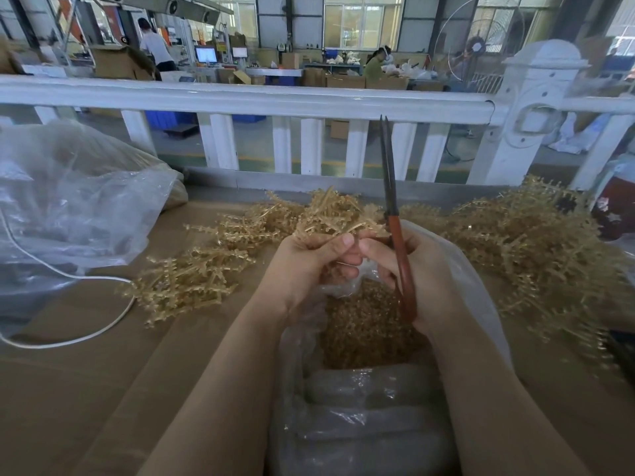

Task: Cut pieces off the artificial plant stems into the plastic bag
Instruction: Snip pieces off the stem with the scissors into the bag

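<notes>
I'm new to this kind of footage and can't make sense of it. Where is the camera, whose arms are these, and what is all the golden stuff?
There is no machine here: the single picture comes from a camera worn on a person's head, looking forward and down, so the two bare arms are the wearer's own. The left hand grips a bunch of golden artificial plant stems. The right hand holds scissors with reddish handles, blades together and pointing up. Below the hands sits an open clear plastic bag with small golden cut pieces inside. More stems lie in piles on the brown cardboard-covered table. At left are another clear bag and a white cord; behind is a white railing and a workshop.
</notes>
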Demonstrator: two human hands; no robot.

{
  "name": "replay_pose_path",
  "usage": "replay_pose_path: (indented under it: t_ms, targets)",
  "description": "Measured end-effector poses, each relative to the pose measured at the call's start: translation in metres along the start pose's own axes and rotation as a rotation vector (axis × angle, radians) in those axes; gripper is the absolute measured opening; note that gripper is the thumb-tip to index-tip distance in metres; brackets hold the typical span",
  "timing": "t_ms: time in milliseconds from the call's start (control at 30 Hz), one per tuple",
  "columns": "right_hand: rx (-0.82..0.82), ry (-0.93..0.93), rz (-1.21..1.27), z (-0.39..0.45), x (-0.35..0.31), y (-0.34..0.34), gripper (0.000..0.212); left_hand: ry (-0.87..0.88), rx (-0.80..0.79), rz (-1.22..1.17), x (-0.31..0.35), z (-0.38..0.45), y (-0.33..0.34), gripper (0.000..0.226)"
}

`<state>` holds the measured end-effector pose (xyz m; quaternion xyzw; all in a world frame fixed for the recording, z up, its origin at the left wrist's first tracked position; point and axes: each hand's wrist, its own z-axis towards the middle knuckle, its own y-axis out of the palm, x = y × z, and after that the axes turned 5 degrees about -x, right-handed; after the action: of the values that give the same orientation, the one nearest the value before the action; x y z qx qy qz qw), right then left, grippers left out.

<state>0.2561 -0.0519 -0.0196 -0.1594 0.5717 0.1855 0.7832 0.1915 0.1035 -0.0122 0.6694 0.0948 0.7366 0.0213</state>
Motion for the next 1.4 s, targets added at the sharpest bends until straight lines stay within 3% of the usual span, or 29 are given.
replay_pose_path:
  t_ms: [267, 400, 567, 667, 800, 967, 1400]
  targets:
    - [0.014, 0.047, 0.083, 0.001, -0.002, 0.0, 0.009, 0.013, 0.032, -0.037, -0.001, 0.001, -0.002, 0.024]
    - [0.071, 0.066, -0.031, 0.001, -0.002, 0.004, 0.008, 0.031, -0.004, -0.019, 0.001, 0.0, -0.003, 0.022]
    - [0.081, 0.001, -0.155, 0.001, -0.001, 0.005, 0.016, 0.084, 0.062, -0.076, 0.002, 0.002, -0.004, 0.006]
    - [0.13, -0.064, -0.309, 0.0, -0.001, 0.003, 0.032, 0.119, 0.137, -0.089, 0.002, 0.004, -0.007, 0.021]
    - [0.028, -0.136, -0.507, -0.004, 0.0, 0.007, 0.036, 0.171, 0.174, -0.12, 0.002, 0.003, -0.011, 0.02]
    - [-0.033, -0.051, -0.762, -0.001, 0.01, 0.002, 0.047, 0.219, 0.157, -0.165, 0.002, 0.002, -0.014, 0.012]
    - [-0.044, -0.088, -0.929, -0.003, 0.009, -0.002, 0.044, 0.269, 0.181, -0.115, 0.002, 0.002, -0.019, 0.003]
